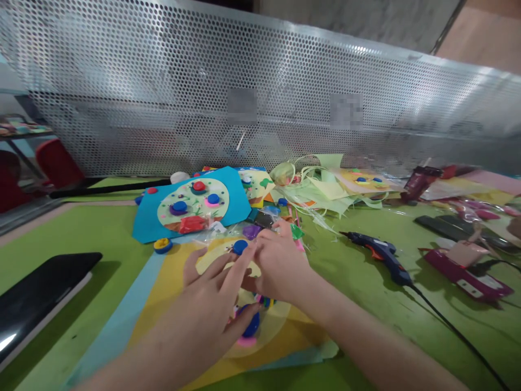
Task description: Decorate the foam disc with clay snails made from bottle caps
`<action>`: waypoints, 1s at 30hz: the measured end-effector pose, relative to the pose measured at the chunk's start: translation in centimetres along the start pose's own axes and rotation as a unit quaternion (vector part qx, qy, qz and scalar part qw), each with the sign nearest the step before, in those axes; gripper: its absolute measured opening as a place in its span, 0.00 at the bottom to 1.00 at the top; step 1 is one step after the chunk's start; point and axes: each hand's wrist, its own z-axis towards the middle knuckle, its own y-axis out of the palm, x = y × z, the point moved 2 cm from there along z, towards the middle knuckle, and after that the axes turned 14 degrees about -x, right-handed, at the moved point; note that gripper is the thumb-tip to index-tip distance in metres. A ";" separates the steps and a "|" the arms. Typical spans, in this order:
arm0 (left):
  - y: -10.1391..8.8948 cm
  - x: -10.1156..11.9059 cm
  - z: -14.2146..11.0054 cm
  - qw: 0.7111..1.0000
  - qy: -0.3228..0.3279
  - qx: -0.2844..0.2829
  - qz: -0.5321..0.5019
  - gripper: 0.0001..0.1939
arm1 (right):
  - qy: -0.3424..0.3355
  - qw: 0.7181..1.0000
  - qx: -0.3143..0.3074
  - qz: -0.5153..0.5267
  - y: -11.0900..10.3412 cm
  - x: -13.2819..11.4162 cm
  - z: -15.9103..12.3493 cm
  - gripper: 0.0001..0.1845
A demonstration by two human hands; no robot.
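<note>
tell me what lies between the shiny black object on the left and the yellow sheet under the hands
The head view shows green tabletop, then a light blue strip along the yellow sheet.

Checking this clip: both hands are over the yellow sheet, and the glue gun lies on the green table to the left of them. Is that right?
Not quite: in the head view the glue gun lies to the right of both the left hand and the right hand. The rest stands.
</note>
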 end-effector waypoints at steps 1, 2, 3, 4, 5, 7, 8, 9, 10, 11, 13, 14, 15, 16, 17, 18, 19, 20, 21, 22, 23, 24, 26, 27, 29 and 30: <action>0.0 0.0 0.0 1.000 -0.002 -0.003 -0.005 0.32 | -0.004 1.000 -0.003 0.001 0.0 0.0 0.0 0.17; 0.0 -0.1 -0.1 1.000 -0.008 -0.003 -0.011 0.32 | -0.004 1.000 -0.006 0.008 0.0 0.0 -0.1 0.18; -0.1 -0.2 -0.1 1.000 -0.018 -0.002 -0.015 0.32 | 0.004 1.000 -0.007 0.019 -0.1 0.1 -0.1 0.19; -0.1 -0.2 -0.2 1.000 -0.026 0.002 -0.017 0.32 | 0.014 0.999 -0.006 0.031 -0.1 0.2 -0.2 0.20; 0.0 -0.3 -0.2 0.999 -0.030 0.004 -0.019 0.32 | 0.022 0.999 -0.005 0.040 -0.1 0.3 -0.2 0.21; 0.1 -0.3 -0.3 0.999 -0.025 -0.003 -0.020 0.32 | 0.019 0.999 -0.004 0.040 -0.1 0.4 -0.2 0.22; 0.2 -0.3 -0.3 1.000 -0.019 -0.005 -0.018 0.32 | 0.010 0.999 -0.004 0.036 0.0 0.4 -0.2 0.22; 0.2 -0.3 -0.3 1.000 -0.014 -0.006 -0.017 0.32 | 0.001 0.999 -0.007 0.034 0.0 0.4 -0.1 0.22; 0.2 -0.3 -0.3 1.000 -0.013 -0.005 -0.017 0.31 | -0.004 0.999 -0.011 0.035 0.0 0.3 -0.1 0.22; 0.2 -0.4 -0.3 1.000 -0.015 -0.003 -0.019 0.30 | -0.002 0.999 -0.016 0.038 0.0 0.4 -0.1 0.21; 0.1 -0.5 -0.3 0.999 -0.024 0.005 -0.022 0.29 | 0.015 0.999 -0.020 0.046 0.0 0.5 0.0 0.20; 0.1 -0.5 -0.2 0.999 -0.025 0.006 -0.026 0.28 | 0.022 0.998 -0.022 0.048 -0.1 0.6 0.0 0.19; 0.1 -0.5 -0.2 0.999 -0.024 0.006 -0.031 0.27 | 0.023 0.998 -0.027 0.046 -0.2 0.5 0.0 0.18; 0.1 -0.5 -0.1 0.999 -0.023 0.002 -0.041 0.26 | 0.016 0.999 -0.033 0.040 -0.3 0.4 -0.1 0.16; 0.1 -0.5 -0.1 0.998 -0.023 -0.001 -0.055 0.25 | 0.006 0.999 -0.041 0.032 -0.4 0.3 -0.1 0.15; 0.2 -0.4 0.0 0.997 -0.025 -0.007 -0.072 0.24 | -0.005 0.999 -0.047 0.025 -0.5 0.1 -0.1 0.15; 0.3 -0.5 0.1 0.995 -0.027 -0.016 -0.094 0.22 | -0.014 0.998 -0.051 0.022 -0.5 0.0 -0.2 0.15; 0.4 -0.5 0.2 0.992 -0.032 -0.023 -0.118 0.21 | -0.017 0.998 -0.053 0.023 -0.6 -0.1 -0.2 0.15; 0.4 -0.6 0.2 0.989 -0.036 -0.028 -0.140 0.20 | -0.016 0.998 -0.052 0.028 -0.6 -0.2 -0.3 0.15; 0.5 -0.7 0.3 0.986 -0.041 -0.030 -0.160 0.19 | -0.014 0.998 -0.050 0.034 -0.7 -0.2 -0.3 0.15; 0.5 -0.8 0.4 0.982 -0.047 -0.030 -0.178 0.19 | -0.013 0.998 -0.046 0.039 -0.7 -0.2 -0.4 0.15; 0.5 -0.9 0.5 0.979 -0.055 -0.028 -0.197 0.19 | -0.014 0.998 -0.041 0.042 -0.6 -0.2 -0.4 0.15; 0.4 -1.0 0.7 0.968 -0.070 -0.025 -0.240 0.19 | -0.020 0.998 -0.029 0.043 -0.6 -0.3 -0.5 0.16; 0.3 -1.1 0.8 0.961 -0.077 -0.028 -0.262 0.18 | -0.023 0.998 -0.024 0.045 -0.5 -0.3 -0.5 0.16; 0.0 -1.1 1.1 0.952 -0.086 -0.031 -0.293 0.17 | -0.022 0.998 -0.015 0.062 -0.3 -0.3 -0.5 0.15; -0.2 -1.0 1.1 0.951 -0.088 -0.028 -0.296 0.17 | -0.018 0.997 -0.008 0.076 -0.2 -0.3 -0.5 0.15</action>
